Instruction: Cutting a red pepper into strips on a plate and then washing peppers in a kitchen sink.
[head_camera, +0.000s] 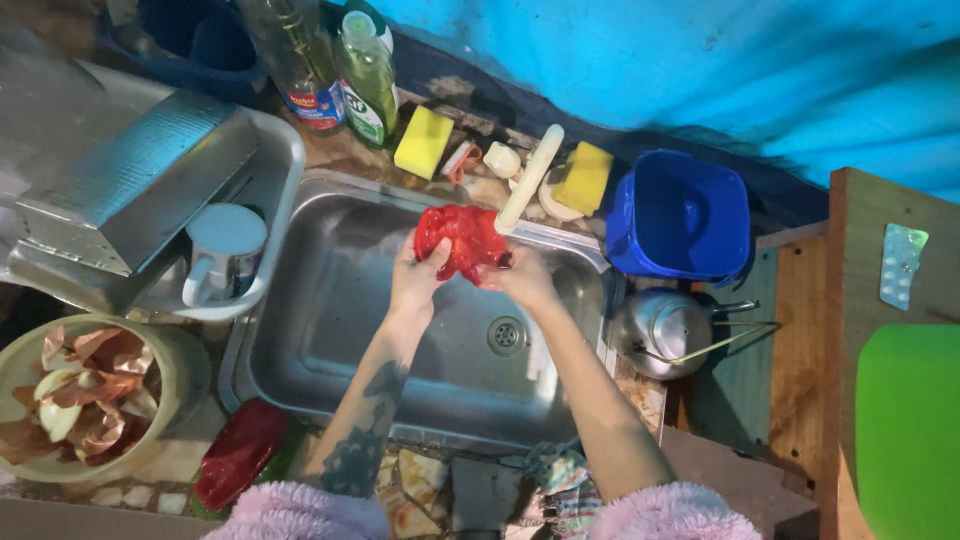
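Both my hands hold a red pepper (462, 240) under the pale tap spout (530, 178), over the steel sink (330, 330). My left hand (418, 280) grips the pepper from the left with the thumb on top. From the right, my right hand (522, 278) closes its fingers on the same pepper. The drain (506, 335) lies just below my right hand.
Two yellow sponges (423, 142) (583, 177) and dish soap bottles (368, 75) sit behind the sink. A blue container (680, 215) and a steel kettle (665, 330) stand to the right. A bowl of peelings (75, 395), a second red pepper (238, 452) and a dish rack with a mug (222, 250) are at left.
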